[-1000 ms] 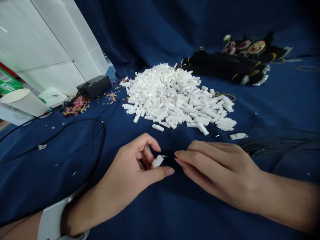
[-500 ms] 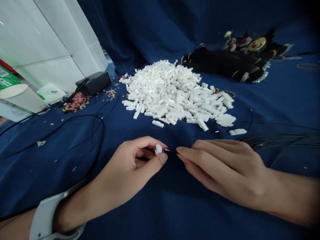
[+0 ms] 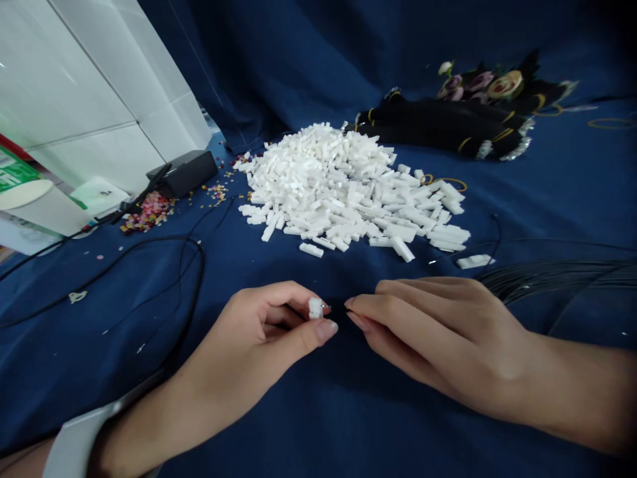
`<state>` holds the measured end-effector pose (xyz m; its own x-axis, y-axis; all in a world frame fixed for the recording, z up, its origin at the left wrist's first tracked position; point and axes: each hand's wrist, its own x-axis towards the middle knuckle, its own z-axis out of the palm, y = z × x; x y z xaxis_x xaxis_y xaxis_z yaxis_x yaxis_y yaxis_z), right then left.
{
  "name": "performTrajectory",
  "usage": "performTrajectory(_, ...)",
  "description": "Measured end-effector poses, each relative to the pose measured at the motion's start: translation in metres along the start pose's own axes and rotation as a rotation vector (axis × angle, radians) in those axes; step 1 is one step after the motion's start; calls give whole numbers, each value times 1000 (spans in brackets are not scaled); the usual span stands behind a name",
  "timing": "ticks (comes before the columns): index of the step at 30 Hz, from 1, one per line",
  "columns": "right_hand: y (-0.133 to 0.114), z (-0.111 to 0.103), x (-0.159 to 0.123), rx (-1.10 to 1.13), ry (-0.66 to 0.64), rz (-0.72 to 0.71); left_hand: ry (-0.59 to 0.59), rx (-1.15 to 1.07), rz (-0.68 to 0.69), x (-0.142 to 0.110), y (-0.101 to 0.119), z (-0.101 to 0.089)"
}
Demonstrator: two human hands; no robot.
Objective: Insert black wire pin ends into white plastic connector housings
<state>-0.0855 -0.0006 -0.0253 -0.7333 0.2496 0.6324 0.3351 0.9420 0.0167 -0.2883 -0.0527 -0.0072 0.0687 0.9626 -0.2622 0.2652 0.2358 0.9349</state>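
Your left hand (image 3: 271,325) is curled with the thumb and forefinger brought nearly together, pinching a small white plastic piece (image 3: 315,308) at the near middle of the scene. Just right of it, your right hand (image 3: 448,338) faces it palm down, its thumb and forefinger tips closed on a thin black wire (image 3: 327,309). The only vessel you have about is a paper cup (image 3: 62,209) at the far left; its pale mouth shows, but you cannot tell what, if anything, is inside. The other white pieces sit in a loose heap (image 3: 323,186) on the blue cloth (image 3: 318,425), beyond your hands, and colourful beads (image 3: 149,211) lie loose beside a black box (image 3: 182,174). The wire nearly vanishes against the cloth between your hands, so you cannot tell whether its metal end has entered the piece. Your right fingers hide the rest of it. A bundle of wires (image 3: 557,282) runs off the right edge, partly behind your right hand, your wristband (image 3: 74,435) is cut off at the bottom, and a green package (image 3: 17,174) is cut by the left edge.
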Motion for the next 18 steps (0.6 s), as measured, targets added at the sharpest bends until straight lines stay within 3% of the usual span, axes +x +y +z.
performTrajectory(18,2,4,-1,-2,-82,-5,8,-12,5,-2,0,2)
